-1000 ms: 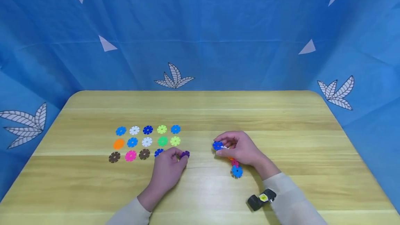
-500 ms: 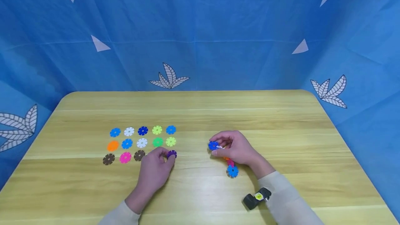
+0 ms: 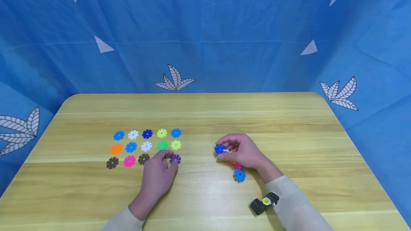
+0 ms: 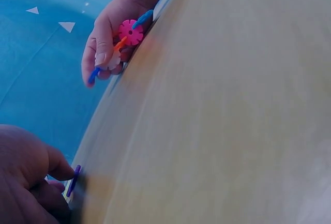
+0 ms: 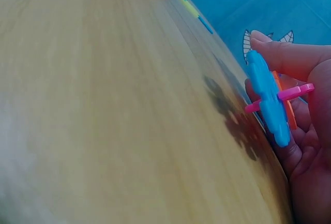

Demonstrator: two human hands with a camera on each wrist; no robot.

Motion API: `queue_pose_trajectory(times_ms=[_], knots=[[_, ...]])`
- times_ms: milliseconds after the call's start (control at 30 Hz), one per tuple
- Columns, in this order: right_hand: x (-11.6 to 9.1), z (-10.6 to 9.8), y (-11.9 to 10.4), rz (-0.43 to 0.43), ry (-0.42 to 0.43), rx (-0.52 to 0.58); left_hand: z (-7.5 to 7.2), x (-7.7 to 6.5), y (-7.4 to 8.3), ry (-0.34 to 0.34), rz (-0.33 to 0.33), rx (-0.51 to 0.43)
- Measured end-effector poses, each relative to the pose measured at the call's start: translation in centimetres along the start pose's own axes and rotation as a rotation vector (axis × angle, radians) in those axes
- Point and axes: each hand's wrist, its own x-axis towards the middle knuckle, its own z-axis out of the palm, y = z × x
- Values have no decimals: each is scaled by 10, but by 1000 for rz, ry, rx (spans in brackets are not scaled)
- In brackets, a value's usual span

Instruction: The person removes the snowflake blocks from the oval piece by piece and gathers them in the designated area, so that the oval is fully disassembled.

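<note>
My left hand [image 3: 158, 175] is at the near row of loose notched plastic discs. Its thumb touches a purple disc [image 3: 175, 159] that lies on the table; the index fingertip is raised off it. In the left wrist view, that purple disc [image 4: 74, 181] appears edge-on beside a fingertip. To the right, my right hand [image 3: 245, 152] pinches a chain of interlocked discs near its dark blue end [image 3: 219, 149]. White, orange and pink discs [image 4: 131, 32] follow, ending in a light blue disc [image 3: 239, 175]. My right fingers partly cover the chain's middle.
Loose discs lie in rows on the wooden table [image 3: 205, 109], including an orange disc [image 3: 116, 149], a pink disc [image 3: 129, 161] and a green disc [image 3: 162, 145]. My left hand mostly hides one dark blue disc. A black wrist device [image 3: 264, 203] sits by my right sleeve.
My left hand has moved left with the purple disc, which now lies flatter at the row's end, and its finger pinch has loosened. The right hand keeps holding the chain in place.
</note>
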Motion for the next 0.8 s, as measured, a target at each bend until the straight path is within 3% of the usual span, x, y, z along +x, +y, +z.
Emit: queue_pose_trajectory(times_ms=[133, 367, 600, 800], knots=[[0, -1, 1, -38, -15, 27, 2, -1, -2, 38, 45, -33], [-3, -4, 6, -73, -28, 52, 11, -4, -6, 113, 182, -215], [-2, -1, 5, -62, -31, 144, 22, -6, 5, 64, 194, -319], [-1, 0, 5, -89, -21, 91, 32, -4, 14, 4, 209, -348]])
